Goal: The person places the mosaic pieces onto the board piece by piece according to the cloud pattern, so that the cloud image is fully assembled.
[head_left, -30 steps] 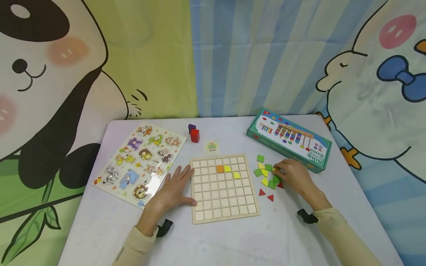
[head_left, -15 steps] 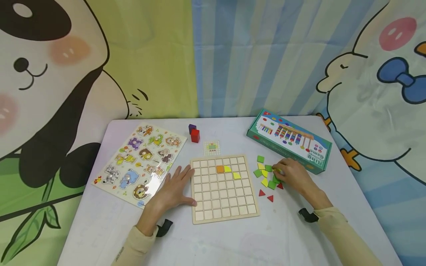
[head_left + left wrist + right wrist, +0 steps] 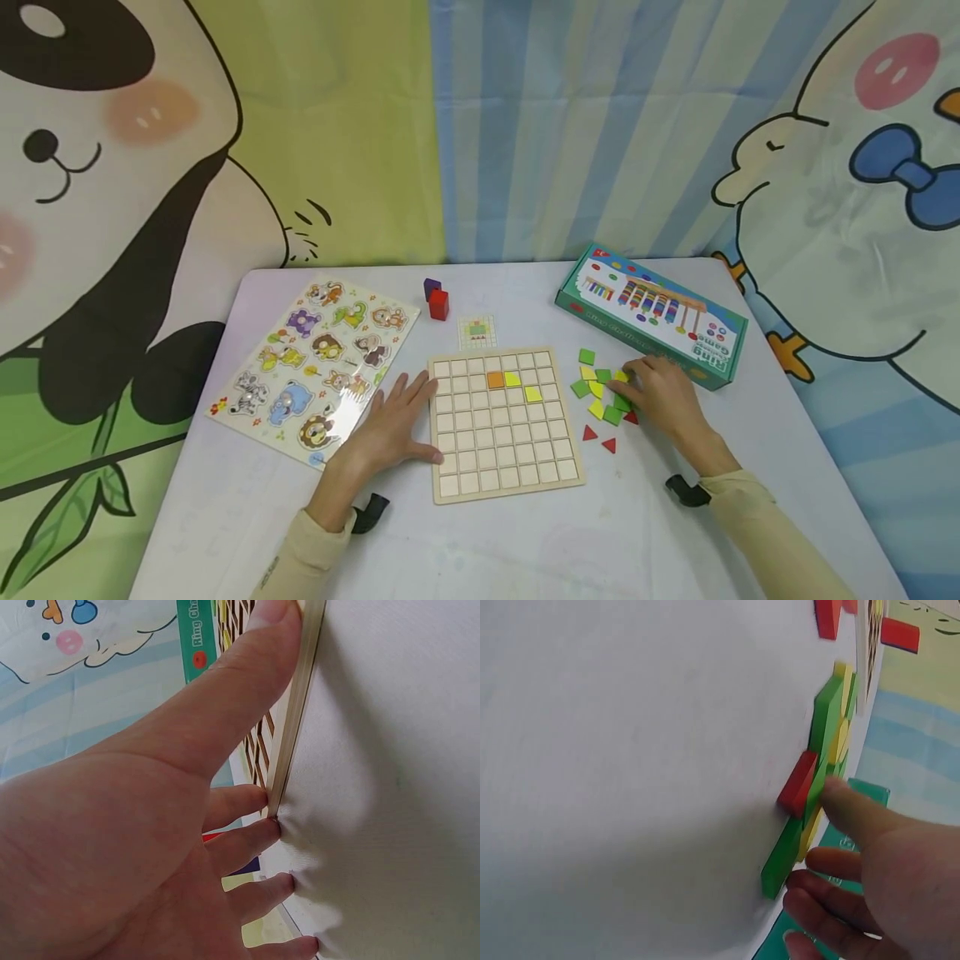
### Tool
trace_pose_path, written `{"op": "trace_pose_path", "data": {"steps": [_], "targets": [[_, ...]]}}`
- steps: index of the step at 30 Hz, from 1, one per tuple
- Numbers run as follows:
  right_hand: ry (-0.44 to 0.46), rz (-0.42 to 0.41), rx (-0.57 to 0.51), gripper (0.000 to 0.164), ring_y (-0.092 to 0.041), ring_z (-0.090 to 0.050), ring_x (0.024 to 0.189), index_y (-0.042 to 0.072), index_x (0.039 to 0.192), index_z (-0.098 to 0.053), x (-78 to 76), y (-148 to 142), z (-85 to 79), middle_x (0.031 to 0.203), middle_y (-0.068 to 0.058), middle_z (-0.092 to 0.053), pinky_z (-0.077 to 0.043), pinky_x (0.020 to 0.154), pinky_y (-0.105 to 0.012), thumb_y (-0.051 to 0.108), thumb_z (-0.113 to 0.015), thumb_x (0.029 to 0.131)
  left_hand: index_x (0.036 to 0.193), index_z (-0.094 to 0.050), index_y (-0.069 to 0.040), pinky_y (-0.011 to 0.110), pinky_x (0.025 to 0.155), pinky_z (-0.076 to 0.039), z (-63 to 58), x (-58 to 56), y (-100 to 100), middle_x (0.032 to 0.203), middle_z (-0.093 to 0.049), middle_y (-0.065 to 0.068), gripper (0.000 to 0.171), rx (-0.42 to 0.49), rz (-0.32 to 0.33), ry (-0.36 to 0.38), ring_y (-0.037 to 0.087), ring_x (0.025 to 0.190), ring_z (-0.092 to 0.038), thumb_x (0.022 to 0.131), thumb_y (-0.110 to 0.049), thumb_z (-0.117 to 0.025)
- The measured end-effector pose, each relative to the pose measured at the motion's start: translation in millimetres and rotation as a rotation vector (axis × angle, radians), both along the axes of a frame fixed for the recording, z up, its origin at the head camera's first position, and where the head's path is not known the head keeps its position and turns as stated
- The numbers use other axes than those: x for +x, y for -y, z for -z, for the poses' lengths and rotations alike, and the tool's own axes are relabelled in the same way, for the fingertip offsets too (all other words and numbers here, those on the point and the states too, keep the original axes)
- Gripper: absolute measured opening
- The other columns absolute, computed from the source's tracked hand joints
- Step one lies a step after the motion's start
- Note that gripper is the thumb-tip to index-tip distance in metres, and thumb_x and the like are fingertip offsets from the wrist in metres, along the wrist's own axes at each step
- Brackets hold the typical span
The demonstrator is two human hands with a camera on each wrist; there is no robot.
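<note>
A square wooden grid board (image 3: 487, 438) lies flat on the table. One orange tile (image 3: 496, 380) and two yellow tiles, one of them here (image 3: 533, 394), sit in its upper cells. My left hand (image 3: 388, 432) rests at the board's left side, fingers spread; its thumb (image 3: 232, 690) touches the edge. To the board's right, my right hand (image 3: 666, 398) hovers over a loose pile of green tiles (image 3: 612, 416), yellow tiles and red triangles (image 3: 590, 433). Its thumb and forefinger stand apart around a yellow tile (image 3: 622, 376). In the right wrist view the thumb (image 3: 840, 802) touches or nearly touches the pile.
A small pattern card (image 3: 477, 332) lies behind the board. Red (image 3: 439, 305) and purple (image 3: 432, 287) blocks stand at the back. An animal puzzle board (image 3: 322, 367) is at left, and a green game box (image 3: 652, 315) at back right, close behind the right hand.
The right thumb and forefinger, earlier close together at a yellow tile in the pile, have moved apart, and that tile shows more. The left hand and board have stayed put.
</note>
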State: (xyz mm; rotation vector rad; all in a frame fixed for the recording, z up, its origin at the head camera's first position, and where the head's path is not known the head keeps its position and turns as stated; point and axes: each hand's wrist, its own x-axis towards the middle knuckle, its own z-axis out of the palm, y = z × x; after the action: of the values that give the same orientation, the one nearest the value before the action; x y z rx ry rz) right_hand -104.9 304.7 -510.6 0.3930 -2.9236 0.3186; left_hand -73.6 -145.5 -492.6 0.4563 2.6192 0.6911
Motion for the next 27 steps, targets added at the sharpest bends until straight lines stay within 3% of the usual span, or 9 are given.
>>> {"op": "trace_pose_path", "data": {"steps": [8,17,27], "targets": [[0.050,0.031,0.006,0.032,-0.034,-0.067,0.088,-0.001,0.104,-0.077,1.2,8,-3.8,0.101,-0.018,-0.073,-0.059,0.077,-0.049,0.027,-0.081,0.087,0.161,-0.027,-0.010,0.072,0.121,-0.006,1.3,-0.3,-1,0.171,-0.015,0.013,0.116,0.002,0.001,-0.006,0.043,0.157,-0.006,0.070,-0.045,-0.090],[-0.005,-0.002,-0.045,0.035,-0.032,-0.067,0.091,0.002,0.107,-0.076,1.9,7,-4.2,0.105,-0.016,-0.074,-0.058,0.077,-0.049,0.025,-0.086,0.082,0.162,-0.026,-0.011,0.071,0.122,-0.005,1.6,-0.2,-1,0.171,-0.015,0.012,0.116,-0.002,-0.005,-0.001,0.042,0.157,-0.006,0.070,-0.045,-0.090],[-0.140,-0.155,-0.141,0.030,-0.028,-0.069,0.092,0.006,0.098,-0.076,11.7,50,-18.0,0.098,-0.011,-0.075,-0.061,0.078,-0.045,0.020,-0.090,0.076,0.162,-0.026,-0.011,0.071,0.122,-0.006,0.7,-0.4,-1,0.171,-0.015,0.012,0.116,-0.007,-0.001,-0.005,0.042,0.157,-0.006,0.071,-0.046,-0.089]]}}
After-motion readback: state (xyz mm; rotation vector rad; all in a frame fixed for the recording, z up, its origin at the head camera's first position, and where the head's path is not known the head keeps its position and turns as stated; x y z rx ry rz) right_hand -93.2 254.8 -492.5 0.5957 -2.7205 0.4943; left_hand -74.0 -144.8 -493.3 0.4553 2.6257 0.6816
